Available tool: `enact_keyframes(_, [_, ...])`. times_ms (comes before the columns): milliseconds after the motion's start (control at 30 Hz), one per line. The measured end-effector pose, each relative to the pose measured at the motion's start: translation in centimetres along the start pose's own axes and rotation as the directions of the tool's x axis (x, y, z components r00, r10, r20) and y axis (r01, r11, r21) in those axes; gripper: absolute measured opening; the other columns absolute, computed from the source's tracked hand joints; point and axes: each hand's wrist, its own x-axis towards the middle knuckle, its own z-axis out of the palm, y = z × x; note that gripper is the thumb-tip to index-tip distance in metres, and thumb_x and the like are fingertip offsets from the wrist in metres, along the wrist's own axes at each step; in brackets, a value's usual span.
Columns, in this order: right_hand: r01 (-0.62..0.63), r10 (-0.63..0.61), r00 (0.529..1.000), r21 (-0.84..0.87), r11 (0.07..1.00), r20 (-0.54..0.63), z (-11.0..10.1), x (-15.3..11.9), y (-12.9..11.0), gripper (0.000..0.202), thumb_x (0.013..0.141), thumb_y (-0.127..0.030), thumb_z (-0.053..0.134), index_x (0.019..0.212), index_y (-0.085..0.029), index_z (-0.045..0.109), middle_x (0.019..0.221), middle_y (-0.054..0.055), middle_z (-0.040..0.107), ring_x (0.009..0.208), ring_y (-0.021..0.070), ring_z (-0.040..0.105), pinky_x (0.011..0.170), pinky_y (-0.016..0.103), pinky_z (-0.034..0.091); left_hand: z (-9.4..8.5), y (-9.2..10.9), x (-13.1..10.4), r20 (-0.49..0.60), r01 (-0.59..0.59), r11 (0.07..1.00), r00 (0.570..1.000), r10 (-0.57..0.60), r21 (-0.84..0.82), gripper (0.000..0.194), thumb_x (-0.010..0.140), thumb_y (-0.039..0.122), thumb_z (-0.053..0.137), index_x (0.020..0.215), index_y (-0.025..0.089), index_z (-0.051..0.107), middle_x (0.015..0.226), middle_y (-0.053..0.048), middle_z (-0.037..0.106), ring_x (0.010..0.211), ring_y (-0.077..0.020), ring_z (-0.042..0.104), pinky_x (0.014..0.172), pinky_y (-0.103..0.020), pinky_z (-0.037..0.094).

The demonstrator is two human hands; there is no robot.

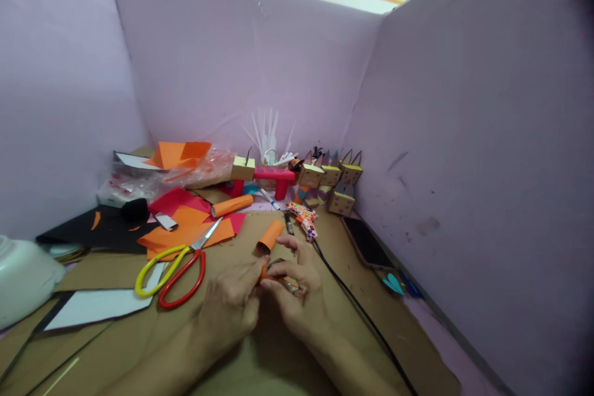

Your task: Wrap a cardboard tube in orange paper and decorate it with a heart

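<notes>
My left hand (232,297) is closed, its thumb and fingers pinching a small orange paper piece (264,272). On the other side of that piece, my right hand (299,294) grips it between thumb and bent fingers; a dark edge shows at its top. Both hands hide most of the piece. Just beyond them an orange paper tube (270,237) lies on the brown cardboard (250,229). Scissors (185,263) with one yellow and one red handle lie open to the left of my left hand.
A patterned glue gun (304,219) with a black cable (366,315) and a phone (367,242) lie to the right. Behind stand small box figures (341,201). Orange sheets (185,232), another orange tube (232,205) and a white container (25,281) are left.
</notes>
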Motion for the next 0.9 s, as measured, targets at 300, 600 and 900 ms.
enact_keyframes(300, [0.024, -0.019, 0.996, -0.053, 0.998, 0.090, -0.5, 0.9, 0.0, 0.011, 0.068, -0.014, 0.069, 0.073, -0.024, 0.066, 0.117, 0.005, 0.052, 0.114, 0.0254, 0.045, 0.098, 0.043, 0.033, -0.4, 0.8, 0.7, 0.156, 0.254, 0.956, 0.960, -0.231, -0.148, 0.024, 0.080, 0.014, 0.043, 0.087, 0.018, 0.065, 0.072, -0.004, 0.069, 0.072, -0.0178, 0.064, 0.065, -0.024, 0.047])
enact_keyframes(600, [-0.398, 0.379, 0.916, 0.181, 0.899, 0.133, -0.7, 1.7, 0.6, 0.045, 0.058, -0.023, 0.075, 0.101, -0.019, 0.063, 0.106, 0.008, 0.064, 0.097, 0.0250, 0.059, 0.089, 0.041, 0.044, -0.7, 0.3, 1.3, 0.367, 0.576, 0.626, 0.817, -0.444, -0.526, 0.033, 0.080, 0.033, 0.054, 0.109, 0.019, 0.062, 0.100, -0.002, 0.069, 0.092, -0.0217, 0.063, 0.077, -0.026, 0.049])
enact_keyframes(900, [-0.638, 0.622, 0.757, 0.431, 0.638, 0.200, -0.3, 1.6, 1.3, 0.036, 0.061, -0.035, 0.075, 0.091, -0.018, 0.067, 0.087, 0.006, 0.070, 0.077, 0.0200, 0.063, 0.073, 0.033, 0.048, -0.1, 0.1, 1.5, 0.489, 0.698, 0.344, 0.698, -0.523, -0.628, 0.029, 0.064, 0.038, 0.068, 0.070, 0.009, 0.063, 0.062, -0.002, 0.061, 0.057, -0.0128, 0.054, 0.054, -0.022, 0.040])
